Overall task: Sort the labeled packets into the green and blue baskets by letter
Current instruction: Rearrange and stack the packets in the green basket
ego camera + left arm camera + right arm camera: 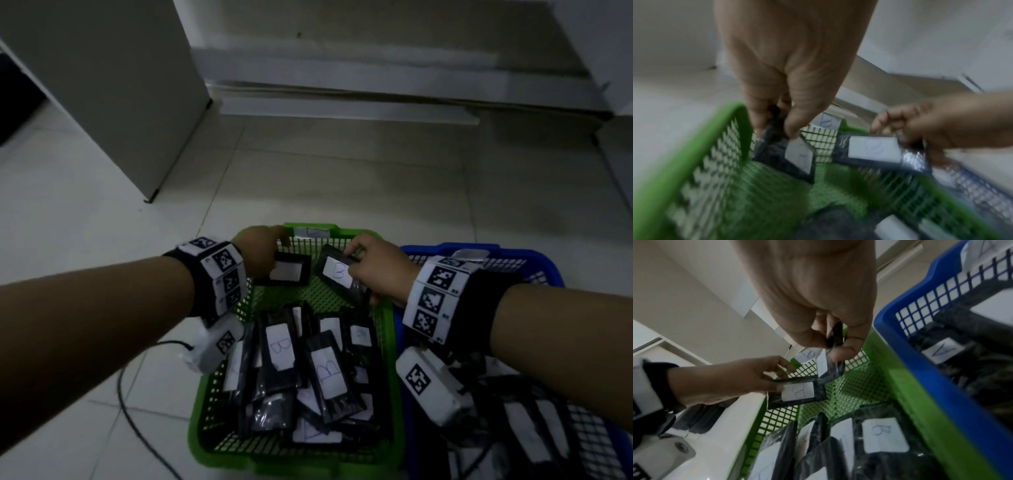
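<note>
The green basket (390, 342) sits on a floor (102, 212) of pale square tiles with thin grout lines, in a dim room. Beyond the basket a low stepped ledge (342, 106) runs along the foot of a grey wall, and beyond and left of the basket a pale cabinet panel (102, 85) comes down to the floor. A black cable (137, 431) curves over the tiles just left of the basket.

Touching the green basket's right side is the blue basket (445, 248), with dark packets inside; in the right wrist view 1 of them shows a label marked A (941, 350). A white tag marked B (826, 121) sits on the green basket's far rim.

Over the far end of the green basket, the left hand (257, 253) pinches a dark packet (287, 272) by its edge between thumb and fingers; its white label reads B in the right wrist view. Beside it, the right hand (376, 270) has its fingers curled round the end of a second packet (337, 274), also labelled B, tilted against the basket's far mesh wall. Both packets are off the basket's mesh bottom, which shows bare beneath them.

The near half of the green basket is filled with a loose pile of packets (308, 377), several with B visible, overlapping at mixed angles. Wrist bands with black-and-white markers (222, 274) and the forearms cover parts of both baskets' sides.
</note>
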### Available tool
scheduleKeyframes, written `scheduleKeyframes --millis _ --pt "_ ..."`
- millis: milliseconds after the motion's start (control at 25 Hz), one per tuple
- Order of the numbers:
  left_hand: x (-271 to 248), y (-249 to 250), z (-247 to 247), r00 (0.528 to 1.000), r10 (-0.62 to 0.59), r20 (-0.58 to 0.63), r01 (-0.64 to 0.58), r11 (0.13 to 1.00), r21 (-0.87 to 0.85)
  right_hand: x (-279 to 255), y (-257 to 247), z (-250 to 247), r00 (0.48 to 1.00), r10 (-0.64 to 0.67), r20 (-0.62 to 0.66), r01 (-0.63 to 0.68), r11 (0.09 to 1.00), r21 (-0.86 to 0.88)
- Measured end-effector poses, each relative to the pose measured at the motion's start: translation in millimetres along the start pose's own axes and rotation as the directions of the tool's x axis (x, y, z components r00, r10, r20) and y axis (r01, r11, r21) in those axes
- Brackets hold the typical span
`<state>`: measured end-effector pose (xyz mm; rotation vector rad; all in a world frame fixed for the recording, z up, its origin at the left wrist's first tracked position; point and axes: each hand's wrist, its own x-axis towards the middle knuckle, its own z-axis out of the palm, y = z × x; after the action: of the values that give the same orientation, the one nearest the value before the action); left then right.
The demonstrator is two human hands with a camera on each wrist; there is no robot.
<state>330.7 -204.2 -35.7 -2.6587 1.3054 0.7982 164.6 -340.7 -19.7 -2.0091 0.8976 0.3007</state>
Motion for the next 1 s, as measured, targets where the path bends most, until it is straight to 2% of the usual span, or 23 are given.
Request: scheduleKeyframes --millis 160,360,520,640,760,880,1000 --pt "6.2 -27.8 9.5 0.983 0.180 -0.041 -0.175 0.980 0.091 15.3 -0.2 20.4 0.999 -0.047 -0.022 0.048 0.999 0.005" --pt "3.3 -41.0 30.7 0.956 0.212 -0.204 -0.184 0.972 0.146 39.6 11.0 56.6 0.997 -0.038 -0.074 0.041 0.999 0.031" --pt "-5.7 -45.4 43.7 0.923 0.268 -0.276 -0.216 0.955 0.204 58.9 14.6 65.5 0.993 -0.045 -0.107 0.048 0.998 0.029" --pt "-2.4 -43.0 40.6 0.930 0.304 -0.205 -0.228 0.918 0.324 66.8 17.8 64.9 0.991 -0.075 -0.110 0.078 0.997 0.025" --pt "1.3 -34.9 30.9 0.938 0.303 -0.171 -0.211 0.885 0.414 71.3 21.8 63.1 0.985 -0.106 -0.136 0.099 0.994 -0.051" --pt "-1.9 -30.9 23.3 0.959 0.261 -0.108 -0.208 0.913 0.351 69.2 24.4 52.2 0.973 -0.146 -0.176 0.127 0.985 -0.114" --pt "-3.3 -22.9 24.1 0.970 0.239 -0.046 -0.200 0.889 0.411 63.0 27.0 34.2 0.965 -0.173 -0.197 0.127 0.966 -0.225"
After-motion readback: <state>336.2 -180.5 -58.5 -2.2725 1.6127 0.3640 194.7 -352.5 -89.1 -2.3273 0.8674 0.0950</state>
